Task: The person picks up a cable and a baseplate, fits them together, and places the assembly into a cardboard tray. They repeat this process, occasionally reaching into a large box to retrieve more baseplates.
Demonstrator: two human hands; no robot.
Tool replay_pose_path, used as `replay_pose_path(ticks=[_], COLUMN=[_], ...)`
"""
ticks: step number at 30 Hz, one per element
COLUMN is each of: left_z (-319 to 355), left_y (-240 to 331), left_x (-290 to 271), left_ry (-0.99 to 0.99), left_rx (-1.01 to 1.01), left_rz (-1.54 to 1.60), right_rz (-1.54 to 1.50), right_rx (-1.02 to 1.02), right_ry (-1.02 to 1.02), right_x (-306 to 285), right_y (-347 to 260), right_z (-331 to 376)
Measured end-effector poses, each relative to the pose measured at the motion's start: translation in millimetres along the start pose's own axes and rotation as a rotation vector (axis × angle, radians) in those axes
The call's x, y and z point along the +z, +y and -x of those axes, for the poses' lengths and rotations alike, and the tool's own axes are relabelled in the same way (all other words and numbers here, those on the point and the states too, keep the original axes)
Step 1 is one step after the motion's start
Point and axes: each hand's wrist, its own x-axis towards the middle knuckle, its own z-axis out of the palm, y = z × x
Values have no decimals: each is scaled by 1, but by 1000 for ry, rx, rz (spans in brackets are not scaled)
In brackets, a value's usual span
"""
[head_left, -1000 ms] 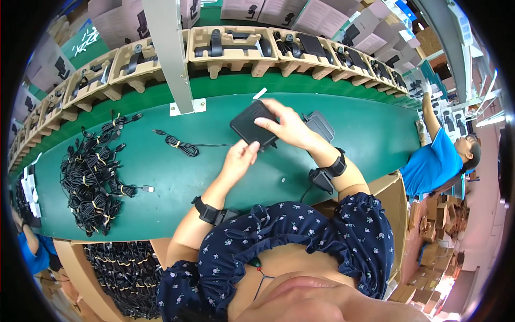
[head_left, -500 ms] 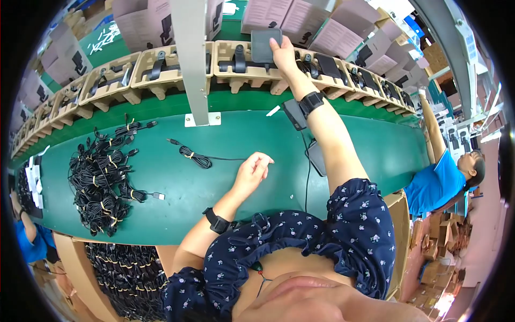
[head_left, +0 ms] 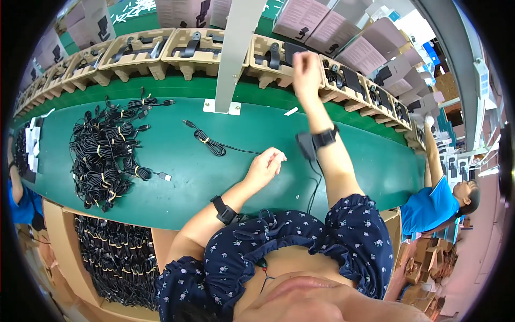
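Observation:
My left hand [head_left: 266, 165] is closed over the green table, its fingertips pinched on the end of a black cable [head_left: 236, 148]. The rest of that cable lies to the left as a coil [head_left: 214, 147] tied with a yellow band. My right hand [head_left: 307, 78] is raised over the row of trays, its fingers bent and slightly apart, with nothing visible in them. Just left of its fingers, a flat black pad [head_left: 290, 50] rests in a brown moulded tray [head_left: 264, 77] next to a black bracket part [head_left: 274, 56]. My fingers cover the pad's right side.
A pile of banded black cables [head_left: 102, 153] lies at the table's left, above a carton of more cables [head_left: 115, 257]. A grey post [head_left: 234, 59] rises before the tray row. Printed boxes [head_left: 300, 19] stand behind. A co-worker in blue [head_left: 434, 209] reaches in at right.
The black pad my right hand held is now in the tray, and the fingers have come away from it. The trays sit further right in view. My left hand still pinches the cable.

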Motion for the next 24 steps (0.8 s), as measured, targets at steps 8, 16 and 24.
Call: replay_pose_path(ticks=[8,16,24], left_z=[-5,1,-7], left_y=[-37,-18,8], left_x=[3,5,-11], left_ry=[-17,-14,-64], left_rx=[279,114,-86], left_rz=[-208,-194,675], right_rz=[112,-259,-1074], right_rx=[-536,-314,598], right_ry=[-1284,-1332,-1195], right_x=[25,41,-36], right_y=[-123,-97,-63], right_z=[105,109,85])
